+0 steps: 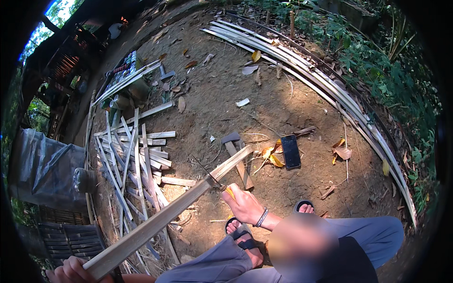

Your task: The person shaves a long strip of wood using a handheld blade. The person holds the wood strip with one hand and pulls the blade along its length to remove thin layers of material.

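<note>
Currently, a long bamboo slat (pixel 165 214) is held slanted across the lower left of the view, running from 7 o'clock up toward the centre. Its near end is gripped by the left hand (pixel 71 271) at 7 o'clock, fingers closed around the wood. Its far end (pixel 240 155) lies over an axe (pixel 236 158) resting on the bare dirt ground (pixel 212 94).

The right hand (pixel 245 205) is placed just below centre, fingers closed around a yellow handle (pixel 230 192). A thin dark blade (pixel 205 172) extends from that handle and is set against the slat's upper edge. A beaded bracelet (pixel 262 217) is worn on the right wrist.

A black phone (pixel 291 151) lies flat on the ground just right of centre, at 3 o'clock from the axe, with yellow leaves (pixel 273 158) touching its left side.

A pile of cut slats (pixel 137 155) is spread at 9 o'clock, beside the held slat. A long bundle of pale strips (pixel 330 94) curves from 12 o'clock round to 4 o'clock along the edge of green plants (pixel 391 70).

Sandalled feet (pixel 245 236) are seen at 6 o'clock, below the right hand. A dark tarp (pixel 45 170) is seen at the far left, at 9 o'clock
</note>
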Demonstrator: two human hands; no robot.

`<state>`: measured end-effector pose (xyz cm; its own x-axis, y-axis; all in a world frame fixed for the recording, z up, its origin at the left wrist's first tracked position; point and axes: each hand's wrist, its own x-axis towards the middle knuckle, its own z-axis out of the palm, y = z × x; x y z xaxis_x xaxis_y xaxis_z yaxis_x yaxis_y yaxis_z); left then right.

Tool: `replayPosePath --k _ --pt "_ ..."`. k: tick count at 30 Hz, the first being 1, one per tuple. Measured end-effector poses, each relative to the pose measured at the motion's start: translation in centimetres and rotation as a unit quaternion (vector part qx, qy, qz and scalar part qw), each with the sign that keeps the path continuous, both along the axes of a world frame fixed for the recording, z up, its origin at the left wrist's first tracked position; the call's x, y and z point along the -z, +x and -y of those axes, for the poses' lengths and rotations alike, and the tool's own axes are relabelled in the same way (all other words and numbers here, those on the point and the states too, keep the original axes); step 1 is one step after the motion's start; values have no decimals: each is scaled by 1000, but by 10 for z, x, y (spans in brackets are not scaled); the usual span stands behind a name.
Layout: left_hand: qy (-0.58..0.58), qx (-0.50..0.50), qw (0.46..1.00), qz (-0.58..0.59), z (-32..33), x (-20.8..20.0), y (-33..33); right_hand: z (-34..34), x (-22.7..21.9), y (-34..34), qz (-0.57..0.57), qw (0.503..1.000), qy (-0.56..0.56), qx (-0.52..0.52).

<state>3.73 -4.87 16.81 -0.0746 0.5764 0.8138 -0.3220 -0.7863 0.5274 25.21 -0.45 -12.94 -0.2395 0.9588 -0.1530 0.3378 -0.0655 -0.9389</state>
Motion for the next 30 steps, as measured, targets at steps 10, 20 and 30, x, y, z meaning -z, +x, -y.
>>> replayPosePath --k 10,20,30 --pt "-45 -48 997 46 1 2 -16 -10 79 10 179 981 -50 48" --pt "-103 -85 991 18 -1 12 -87 -12 59 -14 120 992 -23 6" --pt "-141 -194 969 60 -31 38 -145 -14 51 -30 125 990 -43 -55"
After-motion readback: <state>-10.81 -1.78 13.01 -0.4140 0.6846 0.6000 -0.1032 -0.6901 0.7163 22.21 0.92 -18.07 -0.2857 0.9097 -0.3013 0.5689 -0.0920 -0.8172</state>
